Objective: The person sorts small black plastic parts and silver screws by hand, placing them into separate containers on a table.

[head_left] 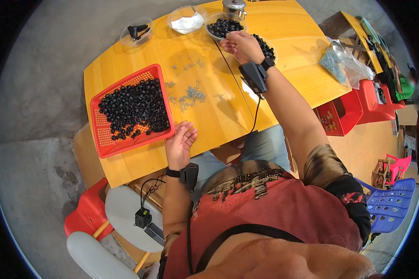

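Observation:
My right hand [243,46] reaches over the near rim of a clear bowl [214,38] filled with small black round parts [223,26]. Its fingers are drawn together at the tips, and anything between them is too small to make out. A second bowl of black parts [264,48] stands partly hidden behind this hand. My left hand [180,143] rests palm up beside the right edge of a red plastic basket [168,100], its fingers loosely bent and a little apart. I see nothing in it. Many black caps [137,106] fill the basket. Small silvery screws [191,96] lie scattered between the hands.
Along the far table edge stand a clear bowl with white contents [186,24], a shallow dish with a black object [137,31] and a metal cup [234,8]. A plastic bag of silvery pieces [334,65] sits at the right. A black cable [256,114] hangs from my right wrist.

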### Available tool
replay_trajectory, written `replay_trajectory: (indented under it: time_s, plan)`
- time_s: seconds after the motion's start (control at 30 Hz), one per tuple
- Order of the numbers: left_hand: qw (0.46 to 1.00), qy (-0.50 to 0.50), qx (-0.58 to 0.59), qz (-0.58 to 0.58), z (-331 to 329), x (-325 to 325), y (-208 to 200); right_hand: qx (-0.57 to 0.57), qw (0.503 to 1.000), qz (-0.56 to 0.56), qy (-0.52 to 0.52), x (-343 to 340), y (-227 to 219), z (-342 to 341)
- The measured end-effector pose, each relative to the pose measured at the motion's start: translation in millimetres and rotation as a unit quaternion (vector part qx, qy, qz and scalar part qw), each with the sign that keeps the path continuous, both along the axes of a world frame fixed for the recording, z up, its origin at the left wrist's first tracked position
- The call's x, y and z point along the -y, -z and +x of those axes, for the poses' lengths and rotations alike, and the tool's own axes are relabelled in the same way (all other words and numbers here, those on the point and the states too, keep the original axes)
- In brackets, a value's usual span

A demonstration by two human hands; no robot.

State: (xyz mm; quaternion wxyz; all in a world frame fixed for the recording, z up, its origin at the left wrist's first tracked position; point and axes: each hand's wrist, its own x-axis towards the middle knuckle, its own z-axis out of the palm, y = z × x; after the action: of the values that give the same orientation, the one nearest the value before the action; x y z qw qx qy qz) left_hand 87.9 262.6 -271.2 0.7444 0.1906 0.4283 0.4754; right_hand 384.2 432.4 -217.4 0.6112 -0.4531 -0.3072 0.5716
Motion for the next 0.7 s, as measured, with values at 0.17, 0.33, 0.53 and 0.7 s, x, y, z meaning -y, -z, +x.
replay_trajectory:
  time_s: [0.17, 0.33, 0.53, 0.7]
  plan:
    - [1.0, 0.016, 0.026, -0.001, -1.3, 0.4, 3.7, 0.207, 0.942, 0.233, 0.122, -42.2, 63.4, 29.9]
    - [1.0, -0.009, 0.015, 0.002, -7.8, 4.1, 8.6, 0.167, 0.976, 0.139, 0.011, 33.1, 14.3, -20.3]
    - [1.0, 0.016, 0.001, 0.006, 4.1, -5.7, 12.0, 0.178, 0.958, -0.1, -0.2, 153.6, 9.2, -39.5]
    - [0.995, 0.053, -0.074, 0.052, -11.8, 1.2, -10.8, 0.222, 0.956, -0.074, -0.176, 184.9, 45.2, -66.0]
